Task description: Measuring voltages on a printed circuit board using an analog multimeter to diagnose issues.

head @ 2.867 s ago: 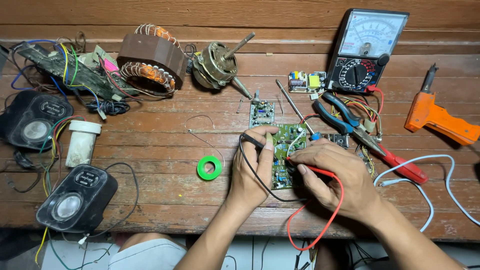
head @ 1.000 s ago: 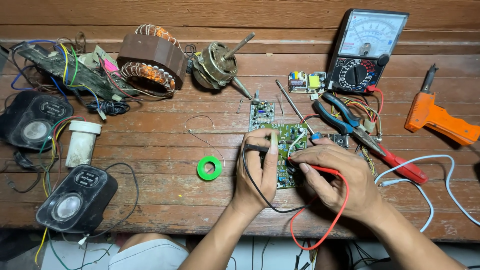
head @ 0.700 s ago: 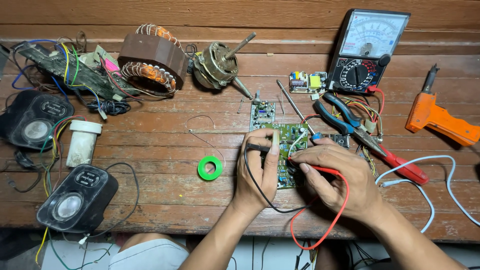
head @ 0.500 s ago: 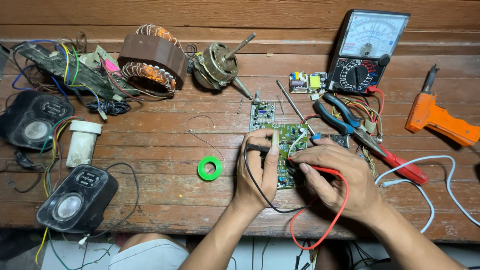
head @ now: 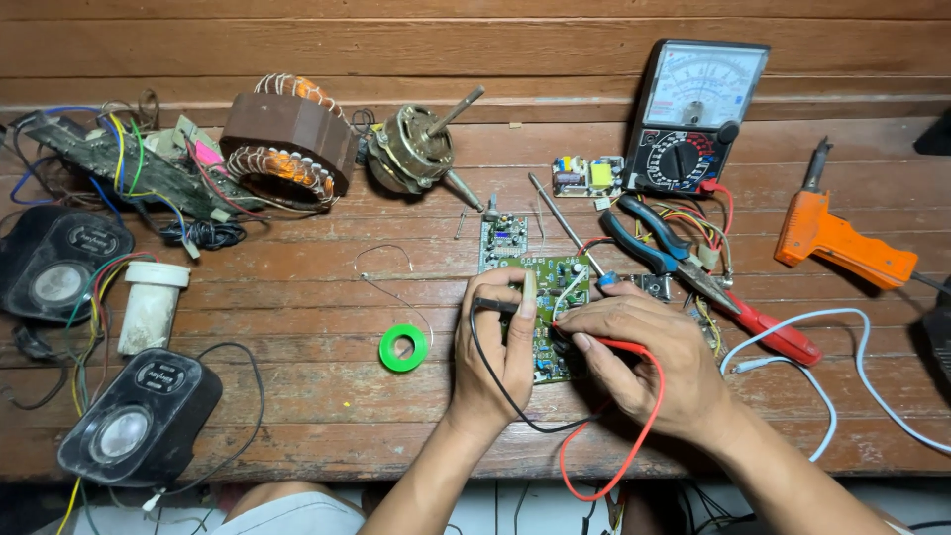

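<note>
A green circuit board (head: 557,287) lies on the wooden bench (head: 297,396) in front of me. My left hand (head: 492,352) rests on its left edge and grips a black test probe (head: 495,306) with a black lead. My right hand (head: 649,357) covers the board's right side and pinches a red test probe (head: 604,344), its red lead (head: 634,436) looping toward me. Both leads run off the bench's near edge. An analog multimeter (head: 695,114) stands propped at the back right.
A smaller green board (head: 503,238), a screwdriver (head: 570,230), blue pliers (head: 644,238) and red-handled cutters (head: 768,327) lie near the board. An orange soldering gun (head: 837,238) sits right. A green tape roll (head: 402,348), motor (head: 414,151), stator coil (head: 285,139), two black speakers (head: 139,416) and white tube (head: 151,305) lie left.
My left hand has slid slightly onto the board's left edge with the black probe. My right hand stays on the red probe; nothing else moved.
</note>
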